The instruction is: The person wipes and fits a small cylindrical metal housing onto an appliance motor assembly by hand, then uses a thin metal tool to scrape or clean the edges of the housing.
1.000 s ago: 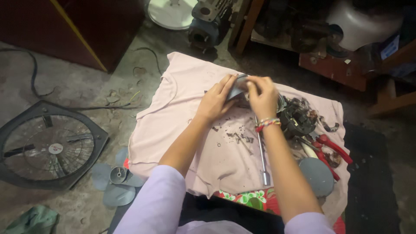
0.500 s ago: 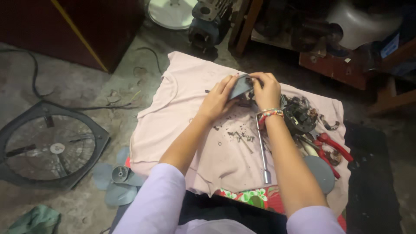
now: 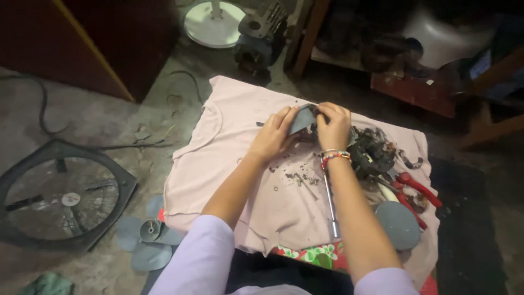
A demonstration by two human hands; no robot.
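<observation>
Both hands meet over a pale pink shirt spread on the floor. My left hand and my right hand together grip a small grey metal part, held just above the cloth. A beaded bracelet sits on my right wrist. Right beside my right hand lies a dark fan motor with tangled wires. Small screws and bits are scattered on the cloth under my wrists, and a long metal socket driver lies along my right forearm.
A square fan grille lies on the concrete floor at left, with a grey fan blade by it. Red-handled pliers and a grey round cap rest at the cloth's right. A white fan base and shelves stand behind.
My hands stay on the grey part and have turned it slightly. The view has shifted a little; nothing else moved.
</observation>
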